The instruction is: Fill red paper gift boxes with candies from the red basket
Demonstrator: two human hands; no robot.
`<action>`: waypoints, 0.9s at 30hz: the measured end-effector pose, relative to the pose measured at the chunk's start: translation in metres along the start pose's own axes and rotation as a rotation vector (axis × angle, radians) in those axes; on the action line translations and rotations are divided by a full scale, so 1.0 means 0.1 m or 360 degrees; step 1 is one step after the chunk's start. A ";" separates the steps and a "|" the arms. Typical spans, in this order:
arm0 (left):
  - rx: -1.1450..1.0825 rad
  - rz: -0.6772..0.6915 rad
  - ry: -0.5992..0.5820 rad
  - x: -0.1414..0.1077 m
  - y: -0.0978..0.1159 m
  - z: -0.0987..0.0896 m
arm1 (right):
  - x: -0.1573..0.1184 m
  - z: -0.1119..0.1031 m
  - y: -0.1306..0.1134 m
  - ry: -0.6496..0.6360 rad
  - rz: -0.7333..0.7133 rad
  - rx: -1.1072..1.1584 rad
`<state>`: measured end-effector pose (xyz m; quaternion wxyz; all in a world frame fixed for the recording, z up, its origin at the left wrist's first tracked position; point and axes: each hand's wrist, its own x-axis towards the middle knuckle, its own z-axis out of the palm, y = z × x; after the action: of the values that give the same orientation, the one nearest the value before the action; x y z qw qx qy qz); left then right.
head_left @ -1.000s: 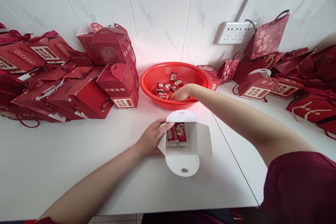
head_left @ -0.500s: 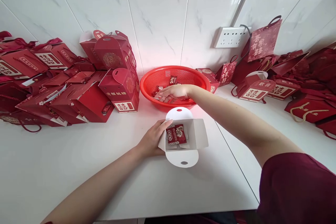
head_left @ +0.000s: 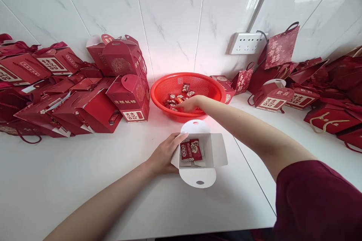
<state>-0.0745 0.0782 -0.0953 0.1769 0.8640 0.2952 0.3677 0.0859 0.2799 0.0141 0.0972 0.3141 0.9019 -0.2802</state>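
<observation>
My left hand (head_left: 166, 154) grips the left side of an open box (head_left: 208, 150), white inside, its flaps spread outward. A red printed packet (head_left: 190, 150) lies at the bottom of the box. Just behind it stands a red mesh basket (head_left: 216, 89) with several small red wrapped pieces (head_left: 172, 98) in it. My right hand (head_left: 190, 104) reaches down into the basket among the pieces, its fingers curled; whatever they may hold is hidden.
Red gift boxes (head_left: 128, 96) are stacked and crowded along the left. More red boxes (head_left: 273, 98) and bags (head_left: 281, 47) fill the right side. A white socket strip (head_left: 247, 43) is on the tiled wall behind.
My right hand has gone from flat and outstretched above the wrapped pieces to curled down among them. My left hand still holds the box, which appears slightly lower in view.
</observation>
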 end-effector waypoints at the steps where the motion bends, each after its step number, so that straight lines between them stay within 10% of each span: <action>1: -0.0002 0.0004 0.0001 0.01 0.00 0.00 | -0.02 -0.01 -0.02 -0.0082 -0.0008 0.0043; 13: -0.0016 0.0044 0.0019 0.01 -0.02 0.01 | -0.09 -0.04 0.13 -0.0450 -0.0155 0.1145; 27: 0.0000 0.0008 0.0013 0.01 0.01 -0.01 | -0.06 -0.02 0.20 -0.0144 -0.0364 0.1417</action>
<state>-0.0739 0.0780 -0.0939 0.1748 0.8632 0.2935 0.3718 0.1031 0.2905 0.0096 -0.0396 0.2111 0.7176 -0.6625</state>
